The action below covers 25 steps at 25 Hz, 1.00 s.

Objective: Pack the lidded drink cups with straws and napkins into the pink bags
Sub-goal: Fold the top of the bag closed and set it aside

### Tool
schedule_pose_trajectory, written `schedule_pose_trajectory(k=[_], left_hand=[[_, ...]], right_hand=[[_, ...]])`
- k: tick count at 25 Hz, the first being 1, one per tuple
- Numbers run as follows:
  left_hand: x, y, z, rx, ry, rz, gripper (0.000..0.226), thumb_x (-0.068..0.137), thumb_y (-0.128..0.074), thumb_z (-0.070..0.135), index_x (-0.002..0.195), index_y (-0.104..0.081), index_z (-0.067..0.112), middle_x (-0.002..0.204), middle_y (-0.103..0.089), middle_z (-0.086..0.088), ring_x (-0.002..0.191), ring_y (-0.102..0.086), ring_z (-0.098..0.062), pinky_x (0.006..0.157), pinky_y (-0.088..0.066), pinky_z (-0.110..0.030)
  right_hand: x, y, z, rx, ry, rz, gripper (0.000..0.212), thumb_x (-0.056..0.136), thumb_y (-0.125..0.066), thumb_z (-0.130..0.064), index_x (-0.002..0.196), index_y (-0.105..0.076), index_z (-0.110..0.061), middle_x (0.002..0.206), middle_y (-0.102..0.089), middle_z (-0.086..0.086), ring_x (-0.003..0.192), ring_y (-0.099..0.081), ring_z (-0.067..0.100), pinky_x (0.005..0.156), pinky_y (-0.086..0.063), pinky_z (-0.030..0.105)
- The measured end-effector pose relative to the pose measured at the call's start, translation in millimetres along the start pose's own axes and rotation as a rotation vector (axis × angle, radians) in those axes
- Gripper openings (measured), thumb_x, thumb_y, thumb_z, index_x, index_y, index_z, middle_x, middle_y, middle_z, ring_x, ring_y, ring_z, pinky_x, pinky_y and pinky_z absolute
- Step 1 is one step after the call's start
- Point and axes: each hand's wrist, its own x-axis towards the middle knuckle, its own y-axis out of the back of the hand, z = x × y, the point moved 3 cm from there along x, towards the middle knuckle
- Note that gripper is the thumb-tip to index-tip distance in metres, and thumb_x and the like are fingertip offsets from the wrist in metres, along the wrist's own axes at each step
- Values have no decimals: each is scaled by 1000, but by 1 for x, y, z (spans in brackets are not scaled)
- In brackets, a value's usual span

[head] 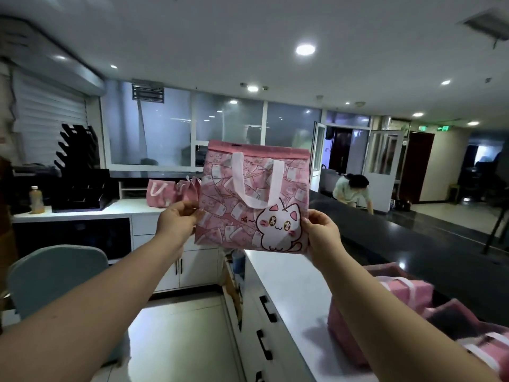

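Note:
I hold a flat pink bag (234, 210) with a white cat print and pale handles up in front of me at arm's length. My left hand (177, 220) pinches its left edge and my right hand (321, 232) pinches its right edge. The bag is folded flat and its top is closed. Other pink bags (407, 292) lie in a pile on the white counter at the lower right. Two more pink bags (159, 193) stand on the far counter behind my left hand. No drink cups, straws or napkins are in view.
A white counter (289, 293) with drawers runs along my right, with a dark raised ledge (413, 244) behind it. A bottle of orange drink (36, 199) and black racks (82, 183) stand at the far left. A pale chair (55, 274) is at left. A person bends over at far right.

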Motion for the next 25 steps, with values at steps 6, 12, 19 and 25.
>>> schedule_pose_trajectory(k=[6, 12, 19, 25], left_hand=[[116, 25, -27, -67, 88, 33, 15, 90, -62, 4, 91, -60, 18, 90, -65, 2, 76, -62, -12, 50, -51, -24], [235, 14, -64, -25, 55, 39, 18, 92, -59, 3, 86, -61, 20, 87, -64, 3, 76, -61, -11, 62, -49, -29], [402, -14, -90, 308, -126, 143, 20, 91, -61, 3, 79, -60, 19, 82, -63, -1, 87, -63, -29, 81, -56, -47], [536, -8, -139, 326, -34, 244, 16, 90, -59, 0, 85, -62, 15, 87, -65, -5, 82, -60, -24, 83, -54, -45]], right_hand=[[94, -74, 25, -30, 38, -131, 10, 93, -54, -5, 98, -64, -6, 105, -69, 21, 100, -64, 44, 84, -51, 64], [212, -133, 67, 25, 48, -178, 14, 92, -55, 1, 87, -64, -8, 95, -69, 16, 91, -64, 36, 84, -55, 52], [391, -213, 83, -24, 35, -230, 9, 90, -60, -5, 85, -66, -10, 95, -72, 15, 93, -68, 37, 82, -53, 60], [504, -287, 144, -18, 20, -242, 6, 90, -59, -2, 89, -64, -5, 95, -69, 17, 85, -63, 30, 83, -53, 51]])
